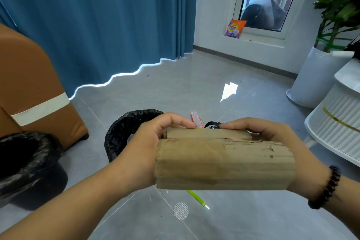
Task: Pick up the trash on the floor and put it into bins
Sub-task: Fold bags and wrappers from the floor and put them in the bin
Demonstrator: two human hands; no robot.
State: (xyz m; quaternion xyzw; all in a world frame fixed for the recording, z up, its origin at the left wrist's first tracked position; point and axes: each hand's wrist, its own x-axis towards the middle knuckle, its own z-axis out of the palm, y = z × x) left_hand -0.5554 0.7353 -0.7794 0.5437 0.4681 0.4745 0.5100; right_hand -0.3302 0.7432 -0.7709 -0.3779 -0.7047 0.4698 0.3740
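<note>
Both hands hold a folded cardboard piece at chest height over the floor: left hand wraps its left end, fingers curled over the top edge; right hand grips the right end the same way, thumb side hidden behind the board. Cardboard is off the floor but not yet binned — it hangs above the tiles, just right of the nearer-centre bin, whose black liner shows behind the left hand. A second bin sits at the left edge, well apart from the cardboard. Progress, judged: one item in hand, drop pending. Left on the floor: a green stick under the cardboard, a red-and-white wrapper and a dark item beyond the fingertips, a round mesh disc nearer the camera. An orange packet leans by the window; whether it counts as trash is unclear. Hidden or unclear — bin contents cannot be read (dark interiors, centre bin half covered by the left hand); the dark item is too blocked to name; the green stick's upper end is cut off by the cardboard
</note>
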